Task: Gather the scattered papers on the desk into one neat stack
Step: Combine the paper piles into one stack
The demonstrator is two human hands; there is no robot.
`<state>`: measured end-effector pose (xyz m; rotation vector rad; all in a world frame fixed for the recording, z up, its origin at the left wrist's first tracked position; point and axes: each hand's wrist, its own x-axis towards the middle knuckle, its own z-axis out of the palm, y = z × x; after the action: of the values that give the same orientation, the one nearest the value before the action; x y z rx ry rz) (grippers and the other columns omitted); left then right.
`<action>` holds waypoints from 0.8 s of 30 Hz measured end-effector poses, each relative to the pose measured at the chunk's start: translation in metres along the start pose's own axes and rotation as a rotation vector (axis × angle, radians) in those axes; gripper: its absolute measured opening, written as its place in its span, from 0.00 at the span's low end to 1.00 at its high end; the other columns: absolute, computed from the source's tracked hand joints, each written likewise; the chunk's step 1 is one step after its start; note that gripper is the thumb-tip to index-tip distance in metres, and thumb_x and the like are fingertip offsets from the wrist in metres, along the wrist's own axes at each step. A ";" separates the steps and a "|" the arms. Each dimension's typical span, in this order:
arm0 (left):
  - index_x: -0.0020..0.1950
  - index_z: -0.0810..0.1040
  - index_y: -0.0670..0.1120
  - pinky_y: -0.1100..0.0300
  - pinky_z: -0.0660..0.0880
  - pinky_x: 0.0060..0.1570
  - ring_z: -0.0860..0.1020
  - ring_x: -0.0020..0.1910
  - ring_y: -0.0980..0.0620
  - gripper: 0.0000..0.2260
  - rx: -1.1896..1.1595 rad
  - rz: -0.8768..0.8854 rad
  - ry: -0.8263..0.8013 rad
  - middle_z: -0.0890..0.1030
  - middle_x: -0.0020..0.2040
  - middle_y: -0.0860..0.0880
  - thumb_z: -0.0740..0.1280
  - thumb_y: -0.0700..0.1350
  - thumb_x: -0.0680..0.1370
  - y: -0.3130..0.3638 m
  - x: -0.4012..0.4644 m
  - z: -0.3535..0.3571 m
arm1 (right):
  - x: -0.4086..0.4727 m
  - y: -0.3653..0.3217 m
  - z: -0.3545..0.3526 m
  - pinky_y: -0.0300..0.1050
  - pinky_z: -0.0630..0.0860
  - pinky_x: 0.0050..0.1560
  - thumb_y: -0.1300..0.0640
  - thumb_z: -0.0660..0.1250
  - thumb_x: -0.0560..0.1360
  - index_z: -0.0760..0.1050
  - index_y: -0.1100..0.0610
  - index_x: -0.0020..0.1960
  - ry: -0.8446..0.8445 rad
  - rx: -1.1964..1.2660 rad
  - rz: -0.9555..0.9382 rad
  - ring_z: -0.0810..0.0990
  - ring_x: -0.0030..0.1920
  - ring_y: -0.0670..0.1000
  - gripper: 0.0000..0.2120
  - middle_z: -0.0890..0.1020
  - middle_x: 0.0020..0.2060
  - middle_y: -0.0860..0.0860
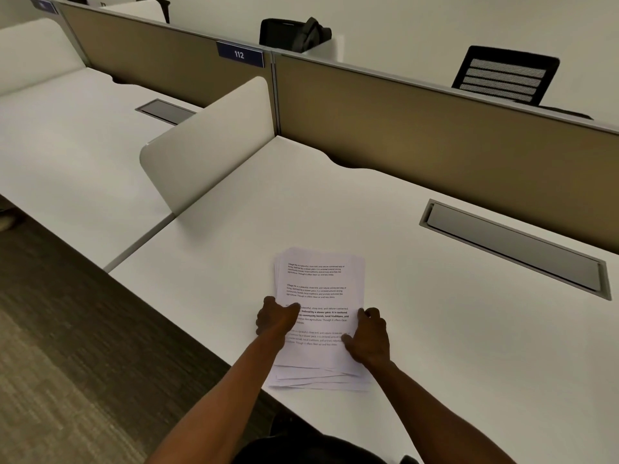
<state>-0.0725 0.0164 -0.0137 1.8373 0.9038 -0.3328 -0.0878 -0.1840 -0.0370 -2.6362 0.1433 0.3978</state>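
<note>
A pile of white printed papers [318, 286] lies on the white desk [435, 329] near its front edge. The sheets are roughly aligned, but their near ends fan out unevenly. My left hand [276, 318] grips the pile's left edge, thumb on top of the printed page. My right hand [368, 336] holds the right edge, fingers curled against the side and thumb over the top sheet. Both forearms reach in from the bottom of the view.
A grey cable hatch [512, 249] is set in the desk at the right. A white side divider [207, 145] stands on the left, a tan partition [435, 128] at the back. The desk's front edge drops to carpet [67, 346] on the left.
</note>
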 end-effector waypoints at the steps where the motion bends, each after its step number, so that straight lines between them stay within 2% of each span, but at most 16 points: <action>1: 0.76 0.63 0.40 0.50 0.71 0.68 0.72 0.69 0.40 0.35 -0.034 -0.022 -0.016 0.72 0.72 0.40 0.73 0.51 0.75 0.000 0.003 -0.001 | 0.000 0.000 0.000 0.49 0.74 0.57 0.47 0.71 0.70 0.67 0.61 0.68 -0.001 0.000 -0.001 0.69 0.64 0.57 0.32 0.68 0.66 0.56; 4: 0.73 0.68 0.36 0.49 0.74 0.65 0.75 0.65 0.39 0.31 -0.158 -0.104 -0.078 0.75 0.69 0.37 0.73 0.49 0.75 0.004 0.014 -0.006 | 0.002 0.002 0.000 0.49 0.74 0.58 0.47 0.71 0.70 0.67 0.60 0.69 -0.006 -0.001 -0.004 0.70 0.64 0.57 0.33 0.68 0.67 0.56; 7: 0.64 0.77 0.35 0.50 0.79 0.54 0.81 0.51 0.41 0.22 -0.295 -0.151 -0.154 0.82 0.55 0.38 0.74 0.46 0.75 0.007 0.018 -0.009 | 0.003 0.004 -0.001 0.49 0.74 0.57 0.47 0.72 0.69 0.68 0.61 0.68 -0.017 0.003 -0.008 0.70 0.64 0.57 0.33 0.68 0.66 0.56; 10: 0.65 0.78 0.37 0.56 0.79 0.44 0.81 0.44 0.46 0.20 -0.239 -0.074 -0.148 0.83 0.53 0.41 0.73 0.45 0.76 0.007 0.014 -0.008 | 0.003 0.004 -0.001 0.48 0.74 0.57 0.47 0.72 0.69 0.67 0.60 0.68 -0.021 0.013 -0.007 0.70 0.64 0.57 0.33 0.68 0.66 0.56; 13: 0.70 0.71 0.42 0.56 0.77 0.51 0.79 0.52 0.46 0.27 -0.199 -0.005 -0.068 0.80 0.62 0.41 0.74 0.46 0.74 0.003 0.010 -0.003 | 0.003 0.005 -0.001 0.48 0.74 0.57 0.47 0.72 0.69 0.68 0.60 0.68 -0.015 0.019 -0.003 0.70 0.63 0.57 0.33 0.68 0.66 0.56; 16: 0.71 0.67 0.41 0.54 0.76 0.57 0.77 0.58 0.44 0.30 -0.190 -0.013 -0.005 0.76 0.66 0.39 0.75 0.47 0.74 0.003 0.009 -0.003 | 0.003 0.005 -0.001 0.48 0.73 0.58 0.46 0.72 0.69 0.67 0.60 0.69 -0.021 0.022 0.000 0.70 0.64 0.57 0.34 0.68 0.66 0.56; 19: 0.75 0.66 0.39 0.50 0.75 0.64 0.76 0.66 0.40 0.33 -0.160 -0.033 -0.057 0.74 0.69 0.38 0.75 0.47 0.74 0.006 0.014 -0.007 | 0.002 0.006 -0.001 0.48 0.73 0.59 0.46 0.71 0.69 0.66 0.60 0.71 -0.025 0.020 -0.005 0.69 0.65 0.56 0.35 0.67 0.67 0.55; 22: 0.72 0.71 0.39 0.45 0.78 0.60 0.80 0.59 0.39 0.26 -0.278 -0.008 -0.229 0.79 0.65 0.38 0.73 0.42 0.76 0.009 0.015 -0.009 | 0.003 0.010 -0.003 0.48 0.71 0.63 0.45 0.71 0.70 0.62 0.59 0.75 -0.053 0.011 -0.021 0.68 0.67 0.56 0.39 0.65 0.70 0.55; 24: 0.70 0.75 0.41 0.46 0.80 0.56 0.82 0.55 0.40 0.19 -0.294 0.099 -0.275 0.81 0.63 0.38 0.70 0.40 0.79 0.010 0.013 -0.011 | 0.004 0.012 -0.007 0.47 0.71 0.65 0.43 0.72 0.70 0.61 0.59 0.76 -0.076 0.038 -0.028 0.69 0.67 0.55 0.41 0.66 0.70 0.55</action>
<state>-0.0587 0.0294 -0.0102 1.5153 0.6328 -0.3605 -0.0840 -0.1984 -0.0372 -2.5785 0.0887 0.4807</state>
